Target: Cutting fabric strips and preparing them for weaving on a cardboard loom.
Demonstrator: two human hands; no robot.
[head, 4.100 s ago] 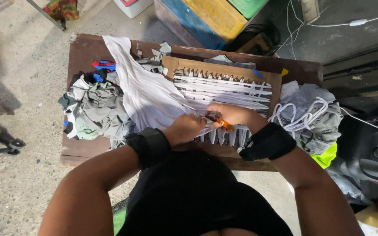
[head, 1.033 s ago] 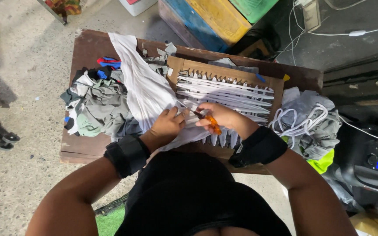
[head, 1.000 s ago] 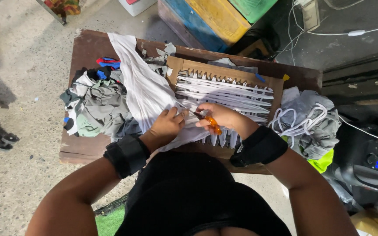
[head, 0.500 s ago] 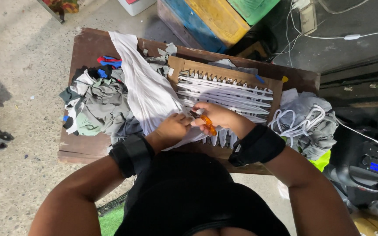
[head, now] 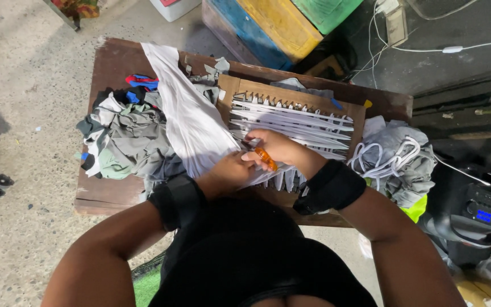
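Nearest the camera, the person's black-clad torso filled the lower frame, both forearms in black wrist bands reaching forward over the table edge. The left hand [head: 231, 170] was closed on the near edge of a white cloth [head: 191, 122], pinching it flat and taut, while the right hand [head: 277, 149] was curled around orange-handled scissors [head: 263, 158] whose blades met the fabric just beside the left fingers. By the look of it, the step in hand was cutting the cloth into strips; the next snip would call for keeping the fabric stretched and the blades running parallel to the cuts already made. The cloth lay draped from the far left of the table down to the hands, partly over a wooden peg loom [head: 296, 111] strung with white strips. To the left sat a heap of grey and green fabric scraps [head: 126, 139]; to the right, a grey bundle with white loops [head: 396, 156]. All rested on a worn brown wooden table [head: 109, 193] on a concrete floor. Beyond stood painted blue, yellow and green crates [head: 282, 23] and white cables [head: 427, 48].
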